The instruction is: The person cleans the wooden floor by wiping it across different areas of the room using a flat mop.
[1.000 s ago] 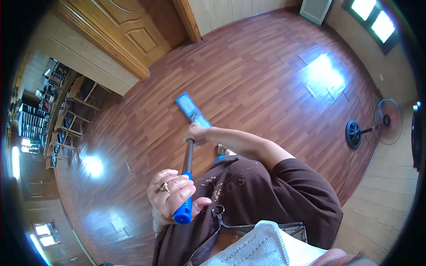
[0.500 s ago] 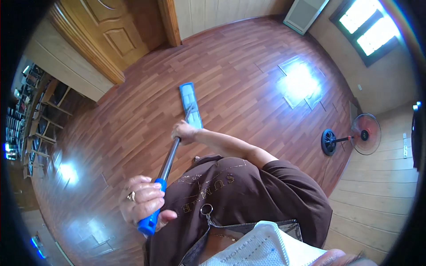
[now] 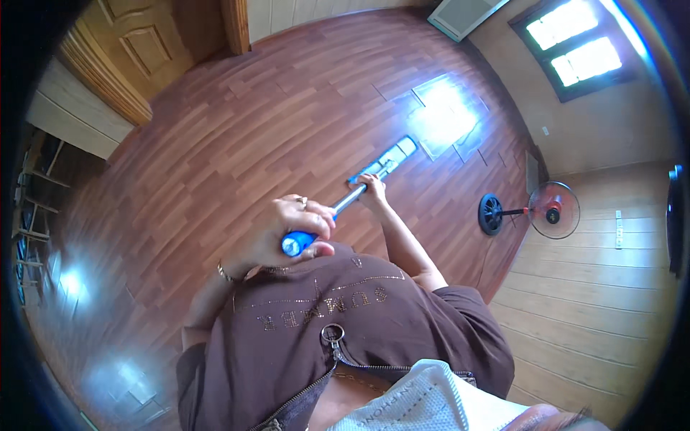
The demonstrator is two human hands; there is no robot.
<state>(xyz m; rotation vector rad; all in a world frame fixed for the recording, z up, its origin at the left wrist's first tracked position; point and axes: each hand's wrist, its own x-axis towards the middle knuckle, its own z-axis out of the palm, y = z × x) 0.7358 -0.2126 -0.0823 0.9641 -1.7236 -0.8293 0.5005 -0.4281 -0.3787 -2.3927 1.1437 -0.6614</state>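
A flat mop's blue-edged head (image 3: 397,154) lies on the wooden floor ahead of me, slanting up to the right toward a bright patch. Its metal pole (image 3: 349,199) runs back toward my chest and ends in a blue grip (image 3: 296,243). My left hand (image 3: 293,221), with a ring and a bracelet, is wrapped round that grip. Lower on the pole, close to the mop head, my right hand (image 3: 372,189) is closed round the metal. The underside of the mop pad is hidden.
A standing fan (image 3: 552,210) with a black round base is on the right, near the panelled wall (image 3: 575,302). A wooden door (image 3: 144,47) stands at the far left, a window (image 3: 575,50) at the far right. Wooden racks (image 3: 36,205) line the left edge.
The mop head has swung to the right and turned from nearly upright to slanting. Both hands moved right with the pole, my left hand also farther forward. The whole view has shifted slightly.
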